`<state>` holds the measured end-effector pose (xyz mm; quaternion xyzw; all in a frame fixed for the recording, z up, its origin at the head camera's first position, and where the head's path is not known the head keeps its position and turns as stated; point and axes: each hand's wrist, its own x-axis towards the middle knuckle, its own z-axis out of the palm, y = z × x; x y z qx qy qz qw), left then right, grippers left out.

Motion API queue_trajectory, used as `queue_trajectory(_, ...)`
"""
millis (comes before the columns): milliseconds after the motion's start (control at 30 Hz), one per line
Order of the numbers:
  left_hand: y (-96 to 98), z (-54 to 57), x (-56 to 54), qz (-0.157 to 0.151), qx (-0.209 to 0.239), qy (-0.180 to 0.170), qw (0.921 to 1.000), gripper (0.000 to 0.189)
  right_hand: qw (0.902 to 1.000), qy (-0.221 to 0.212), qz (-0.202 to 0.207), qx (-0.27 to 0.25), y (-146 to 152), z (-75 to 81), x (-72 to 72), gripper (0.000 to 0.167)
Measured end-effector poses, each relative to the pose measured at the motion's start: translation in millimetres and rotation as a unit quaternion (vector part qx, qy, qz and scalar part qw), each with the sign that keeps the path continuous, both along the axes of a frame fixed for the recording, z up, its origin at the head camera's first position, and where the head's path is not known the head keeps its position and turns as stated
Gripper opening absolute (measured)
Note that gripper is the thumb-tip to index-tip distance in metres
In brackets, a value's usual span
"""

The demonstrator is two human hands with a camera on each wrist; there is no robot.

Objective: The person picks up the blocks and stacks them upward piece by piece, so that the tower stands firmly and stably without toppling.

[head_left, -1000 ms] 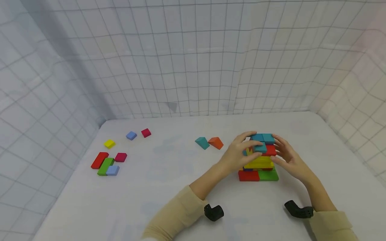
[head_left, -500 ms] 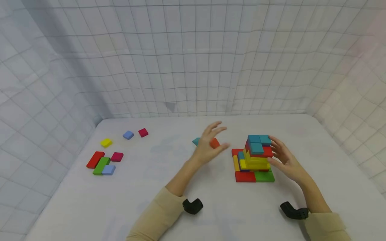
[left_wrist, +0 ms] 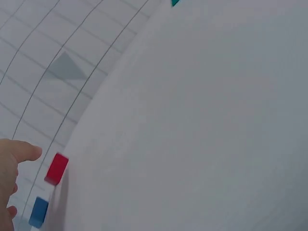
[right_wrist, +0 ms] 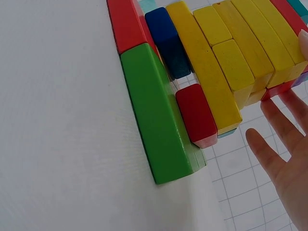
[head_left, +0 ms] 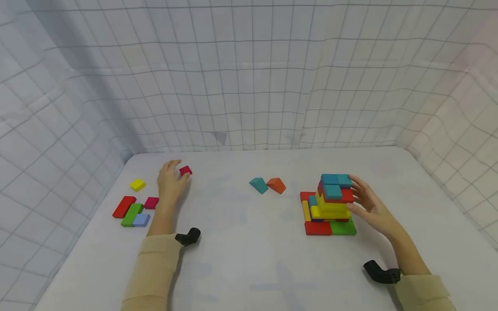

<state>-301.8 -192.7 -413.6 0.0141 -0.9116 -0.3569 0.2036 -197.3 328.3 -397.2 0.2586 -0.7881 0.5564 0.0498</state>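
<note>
My left hand (head_left: pixel 170 185) reaches over the far left of the table, thumb and fingers apart with nothing between them. Just right of its fingertips lies a crimson block (head_left: pixel 185 170). A blue block (left_wrist: pixel 39 212) shows below the crimson one in the left wrist view; in the head view the hand hides it. On the right stands a stepped tower of coloured blocks, with a green block (right_wrist: pixel 154 115) at its base, yellow blocks (head_left: pixel 332 210) midway and teal blocks (head_left: pixel 331 191) on top. Beside its right face, my right hand (head_left: pixel 371 211) has loosely bent fingers, fingertips right at the upper blocks.
Toward the left edge lie a yellow block (head_left: pixel 138 185), a red block (head_left: pixel 124 207), a green block (head_left: pixel 132 215), a light blue block (head_left: pixel 141 220) and another crimson block (head_left: pixel 151 203). Teal (head_left: pixel 258 185) and orange (head_left: pixel 276 185) wedges sit mid-table. Gridded sheeting (head_left: pixel 268 77) surrounds the table.
My left hand has left the tower top, passed over the teal and orange wedges and moved to the far left blocks. My right hand has stayed beside the tower.
</note>
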Motion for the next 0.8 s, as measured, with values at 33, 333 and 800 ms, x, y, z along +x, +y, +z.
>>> queue_trajectory(33,-8.1,-0.9,0.4,0.011,-0.003,-0.012,0.9999,0.044,1.0,0.001,-0.001,0.0,-0.1,-0.2,0.0,0.071)
queue_trajectory(333,-43.1,-6.9,5.1,0.038,-0.022,-0.105,0.9935,0.049,1.0,-0.001,-0.005,0.001,0.3,-1.6,-0.8,0.071)
queue_trajectory(800,-46.7,-9.4,8.7,0.069,0.013,-0.069,0.9951,0.038,1.0,-0.001,0.008,0.002,1.3,-2.7,-2.5,0.071)
